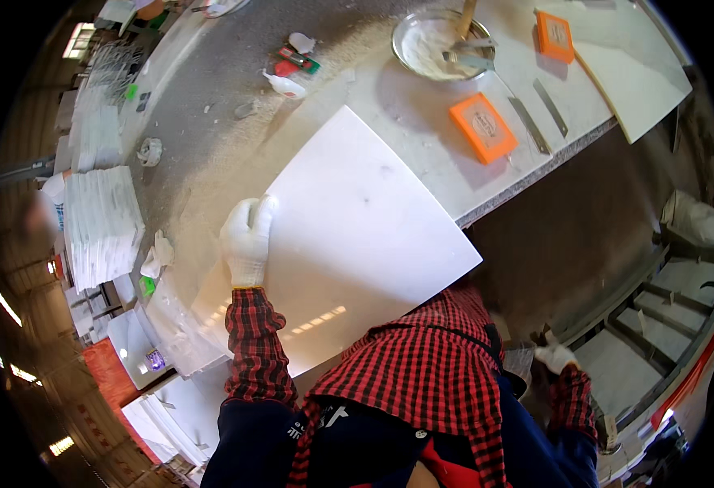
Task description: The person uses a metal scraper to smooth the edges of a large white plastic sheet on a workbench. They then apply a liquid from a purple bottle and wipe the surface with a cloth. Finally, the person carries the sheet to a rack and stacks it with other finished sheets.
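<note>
**One white slab, one glove at its edge**

Clock read from mid-view. Your white slab (369,199) lies at centre, one corner toward 12, another at 3 standing past the edge of the stone-edged workbench (414,122). Your left gloved hand (247,240) touches its edge at 9: thumb side against the rim, fingers bent; cannot tell whether they hook underneath. Your right gloved hand (556,358) is at 4, well apart from the slab; its fingers are too small and blurred to call open or closed.

Nearby: steel bowl (395,50) of white paste at 1, orange box (484,128) between 1 and 2, thin metal strips (529,126) at 2.

Method note, my judgement: with one hand on it, the slab could pivot. Support the overhanging 3 o'clock corner with your right palm before shifting anything, spread your left-hand pressure along the edge, and turn the 12 o'clock corner clear of the bowl and box.
</note>
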{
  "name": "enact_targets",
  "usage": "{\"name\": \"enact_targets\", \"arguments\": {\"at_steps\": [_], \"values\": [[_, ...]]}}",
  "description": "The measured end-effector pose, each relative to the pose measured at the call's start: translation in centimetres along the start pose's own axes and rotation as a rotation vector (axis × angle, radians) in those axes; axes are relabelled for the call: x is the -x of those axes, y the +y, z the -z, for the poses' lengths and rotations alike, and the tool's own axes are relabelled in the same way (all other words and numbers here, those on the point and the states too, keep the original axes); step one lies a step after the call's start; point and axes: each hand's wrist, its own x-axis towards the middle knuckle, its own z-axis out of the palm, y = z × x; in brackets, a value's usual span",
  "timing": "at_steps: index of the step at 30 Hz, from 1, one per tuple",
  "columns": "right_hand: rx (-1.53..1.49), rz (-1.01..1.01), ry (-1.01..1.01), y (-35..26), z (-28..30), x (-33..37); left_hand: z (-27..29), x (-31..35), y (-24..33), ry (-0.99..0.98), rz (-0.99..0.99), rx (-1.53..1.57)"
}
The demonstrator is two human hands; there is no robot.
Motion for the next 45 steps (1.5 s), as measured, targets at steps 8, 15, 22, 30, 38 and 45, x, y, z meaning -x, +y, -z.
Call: {"name": "enact_targets", "arguments": {"at_steps": [8,15,22,30,38,45], "values": [[-0.262,0.577,0.770,-19.7,30.0,6.5,0.0,1.0,-0.7,0.197,-0.123,-0.059],[0.257,0.541,1.433,-34.6,32.5,4.7,0.2,1.4,-1.4,0.310,-0.097,-0.054],[-0.033,0.615,1.464,-35.7,32.2,-0.6,1.1,1.8,-0.3,0.311,-0.161,-0.077],[-0.610,1.138,0.788,-39.8,29.9,2.2,0.6,2.0,-0.9,0.371,-0.190,-0.083],[-0.515,1.210,0.897,-45.7,31.9,2.4,-0.1,1.2,-1.8,0.402,-0.225,-0.046],[-0.534,1.144,0.882,-47.8,33.9,2.5,0.6,1.3,-0.3,0.334,-0.162,-0.063]]}}
